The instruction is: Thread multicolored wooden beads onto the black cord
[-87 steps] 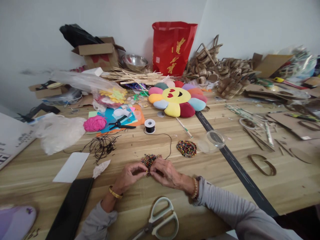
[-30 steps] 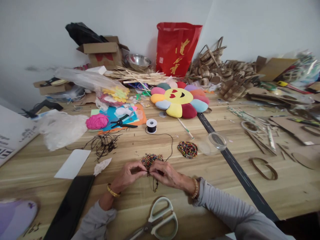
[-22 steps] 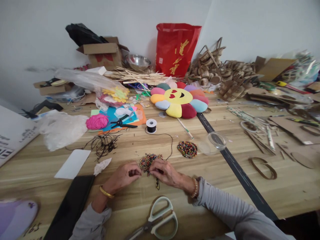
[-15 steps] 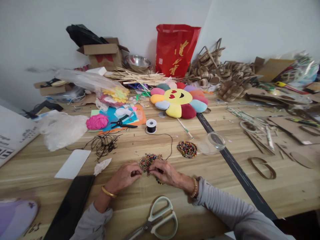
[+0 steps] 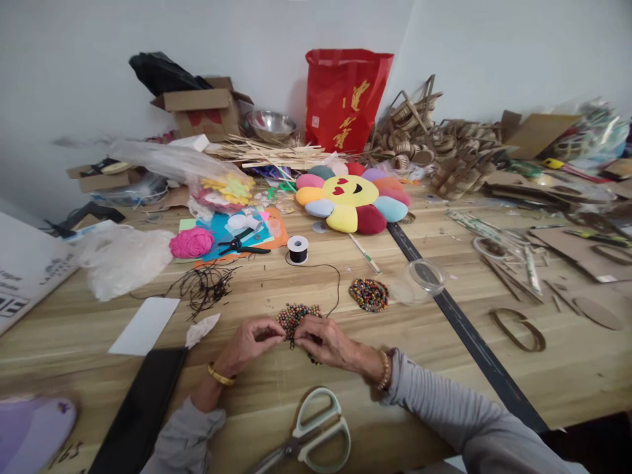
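A loose pile of small multicoloured beads [image 5: 297, 313] lies on the wooden table between my hands. My left hand [image 5: 254, 339] is at the pile's left side, thumb and fingertips pinched together; whatever is between them is too small to make out. Over the pile's right edge, my right hand [image 5: 326, 339] is closed in a pinch on a thin black cord [image 5: 339, 283], which runs back to a white spool [image 5: 297, 249]. Several beads [image 5: 313, 359] show just beneath my right palm. To the right lies a coiled bead strand [image 5: 368, 294].
Scissors [image 5: 320, 431] with pale handles lie near the front edge. A round clear dish [image 5: 427, 276] stands to the right, beside a dark strip [image 5: 474, 342]. Tangled black cord [image 5: 205, 286] and white paper [image 5: 144, 326] lie left. A flower cushion [image 5: 353, 197] sits behind.
My left hand has shifted slightly right, and its fingers have stretched out towards the beads and my right fingertips. My right hand has stayed almost in place.
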The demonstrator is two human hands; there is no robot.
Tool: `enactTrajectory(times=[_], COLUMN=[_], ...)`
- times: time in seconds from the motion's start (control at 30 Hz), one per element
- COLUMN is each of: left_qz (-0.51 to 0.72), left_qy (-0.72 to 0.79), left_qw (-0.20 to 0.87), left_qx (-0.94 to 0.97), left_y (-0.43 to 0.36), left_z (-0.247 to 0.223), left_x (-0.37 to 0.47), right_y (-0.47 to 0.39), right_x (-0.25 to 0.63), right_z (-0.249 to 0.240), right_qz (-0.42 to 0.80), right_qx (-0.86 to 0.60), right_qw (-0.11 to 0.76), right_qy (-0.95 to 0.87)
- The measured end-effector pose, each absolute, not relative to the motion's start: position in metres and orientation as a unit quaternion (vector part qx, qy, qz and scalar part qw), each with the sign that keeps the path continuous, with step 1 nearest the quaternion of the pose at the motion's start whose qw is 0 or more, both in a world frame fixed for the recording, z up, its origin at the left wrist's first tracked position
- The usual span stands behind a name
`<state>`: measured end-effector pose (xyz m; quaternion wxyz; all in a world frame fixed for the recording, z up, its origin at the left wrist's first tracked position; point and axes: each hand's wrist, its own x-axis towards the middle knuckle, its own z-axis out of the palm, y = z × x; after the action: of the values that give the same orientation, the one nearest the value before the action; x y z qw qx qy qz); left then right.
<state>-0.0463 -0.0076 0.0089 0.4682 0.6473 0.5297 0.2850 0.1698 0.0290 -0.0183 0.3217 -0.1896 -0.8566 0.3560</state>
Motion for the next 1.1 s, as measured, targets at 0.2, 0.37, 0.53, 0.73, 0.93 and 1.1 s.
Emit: enactTrajectory(times=[0.2, 0.37, 0.53, 0.73, 0.93, 1.1], left_qz=[0.291, 0.295, 0.3, 0.315, 0.325, 0.328], left_qy=[0.524, 0.517, 0.508, 0.495, 0.482, 0.469], left_qw=[0.489, 0.48, 0.471, 0.465, 0.46, 0.455], left_qx=[0.634, 0.644, 0.656, 0.663, 0.671, 0.683], left_y=[-0.0075, -0.0068, -0.0067, -0.0068, -0.0068, -0.0066], left_z=[0.0086, 0.0082, 0.0043, 0.0039, 0.0068, 0.0074], left_x=[-0.0462, -0.0454, -0.0464, -0.047, -0.0457, -0.0451], right_y=[0.0287, 0.0285, 0.0284, 0.0289, 0.0282, 0.0285], right_x=[0.1698, 0.1696, 0.1695, 0.17, 0.1691, 0.1695], right_z=[-0.0164, -0.0157, -0.0163, -0.0197, -0.0199, -0.0209], right_qz=[0.343, 0.333, 0.328, 0.328, 0.335, 0.333], right_qx=[-0.189, -0.185, -0.18, -0.182, -0.182, -0.183], right_qw=[0.309, 0.297, 0.292, 0.285, 0.294, 0.286], right_qy=[-0.867, -0.876, -0.88, -0.882, -0.876, -0.88])
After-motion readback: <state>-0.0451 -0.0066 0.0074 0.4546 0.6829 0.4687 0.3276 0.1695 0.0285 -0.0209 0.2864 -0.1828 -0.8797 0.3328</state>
